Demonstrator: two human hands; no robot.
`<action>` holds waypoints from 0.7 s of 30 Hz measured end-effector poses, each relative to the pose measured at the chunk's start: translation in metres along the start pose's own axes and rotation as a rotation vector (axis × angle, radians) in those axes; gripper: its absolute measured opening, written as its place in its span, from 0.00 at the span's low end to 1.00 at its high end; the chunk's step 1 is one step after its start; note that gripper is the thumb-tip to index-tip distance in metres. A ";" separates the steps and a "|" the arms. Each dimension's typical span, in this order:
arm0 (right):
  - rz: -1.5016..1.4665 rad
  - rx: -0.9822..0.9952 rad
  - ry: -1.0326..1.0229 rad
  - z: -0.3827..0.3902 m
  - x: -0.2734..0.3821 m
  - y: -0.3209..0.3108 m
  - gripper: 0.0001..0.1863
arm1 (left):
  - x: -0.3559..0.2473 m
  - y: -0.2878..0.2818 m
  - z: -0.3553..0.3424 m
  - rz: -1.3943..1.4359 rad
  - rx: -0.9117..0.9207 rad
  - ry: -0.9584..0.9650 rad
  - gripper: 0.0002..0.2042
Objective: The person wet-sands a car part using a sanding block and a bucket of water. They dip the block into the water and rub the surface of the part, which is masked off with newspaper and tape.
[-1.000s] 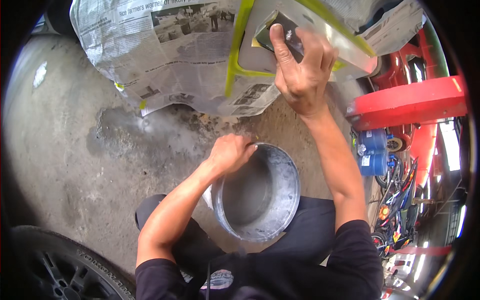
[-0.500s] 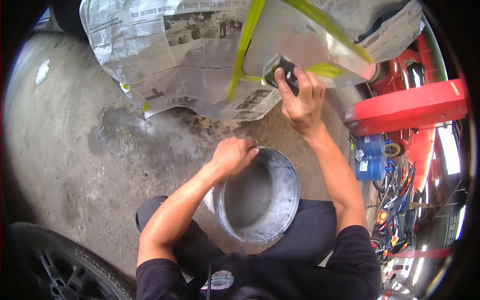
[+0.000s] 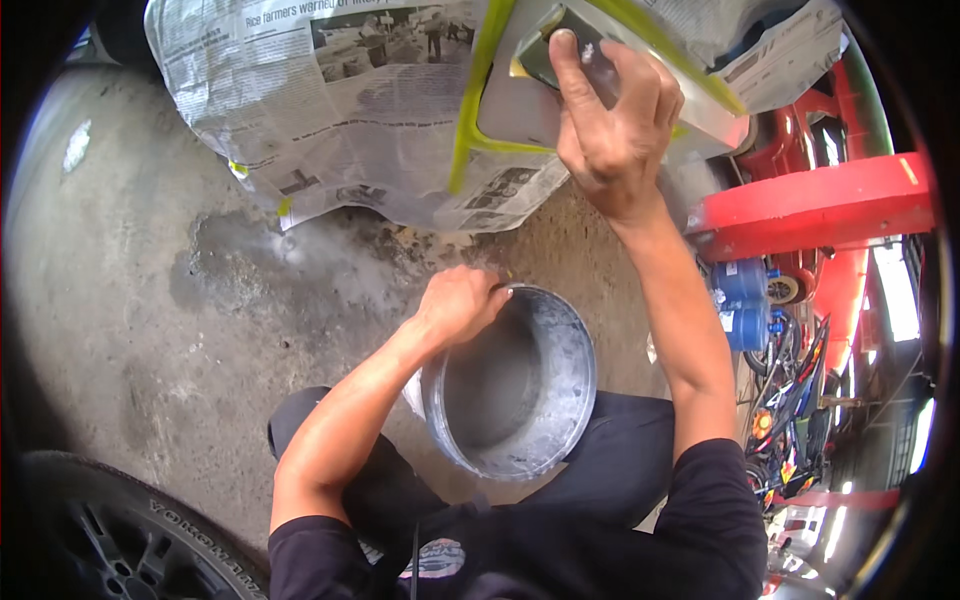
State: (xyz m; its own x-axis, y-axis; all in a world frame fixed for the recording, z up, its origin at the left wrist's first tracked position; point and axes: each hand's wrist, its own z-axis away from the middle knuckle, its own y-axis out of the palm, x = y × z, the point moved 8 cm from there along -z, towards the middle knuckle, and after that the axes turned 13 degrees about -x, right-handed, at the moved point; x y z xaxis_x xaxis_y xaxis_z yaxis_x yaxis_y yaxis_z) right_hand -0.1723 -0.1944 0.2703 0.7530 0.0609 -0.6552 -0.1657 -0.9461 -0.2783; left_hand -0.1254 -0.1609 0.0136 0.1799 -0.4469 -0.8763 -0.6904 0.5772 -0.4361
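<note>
Head view, looking down on a crouched person in dark clothes. Right hand [image 3: 615,125] was raised to a grey car panel [image 3: 520,105] at the top of frame, its grip pressed flat over a small dark sanding pad [image 3: 560,55], fingers spread across the pad and holding it against the panel. Panel was bordered by yellow-green masking tape [image 3: 475,110], with newspaper sheets [image 3: 340,110] masked over the bodywork to its left and above right. Left hand [image 3: 458,303] sat lower, at frame centre, its grip curled shut over the near rim of a round grey metal bucket [image 3: 520,390]; fingers closed on the rim's upper-left edge. Bucket stood between the person's knees, open top facing the camera, inside stained grey; whether it held liquid could not be told. Concrete floor [image 3: 150,300] showed a dark wet patch below the newspaper. Black tyre [image 3: 110,540] lay at lower left. Red lift arm [image 3: 820,205] crossed the right side, blue containers [image 3: 745,300] below it.
</note>
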 end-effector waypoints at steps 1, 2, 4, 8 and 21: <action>0.019 -0.024 0.016 0.005 0.001 0.000 0.28 | 0.000 -0.003 -0.001 -0.002 -0.002 -0.007 0.17; 0.038 -0.049 0.031 0.013 0.003 0.001 0.28 | 0.003 0.000 0.000 -0.012 0.007 -0.010 0.16; 0.010 0.029 -0.010 0.059 0.013 -0.002 0.28 | 0.000 0.007 0.001 -0.012 0.018 0.003 0.16; -0.040 0.051 -0.039 0.032 0.005 -0.005 0.29 | 0.000 0.004 0.002 -0.009 0.012 0.010 0.16; 0.008 0.004 -0.010 -0.005 -0.002 0.003 0.26 | 0.002 -0.002 -0.001 -0.003 -0.004 0.000 0.17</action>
State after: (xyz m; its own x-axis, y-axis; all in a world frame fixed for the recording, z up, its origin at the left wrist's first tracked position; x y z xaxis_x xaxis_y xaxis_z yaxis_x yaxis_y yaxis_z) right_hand -0.1710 -0.1987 0.2746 0.7452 0.0569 -0.6644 -0.1736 -0.9454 -0.2757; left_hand -0.1247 -0.1631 0.0130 0.1816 -0.4487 -0.8750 -0.6928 0.5731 -0.4377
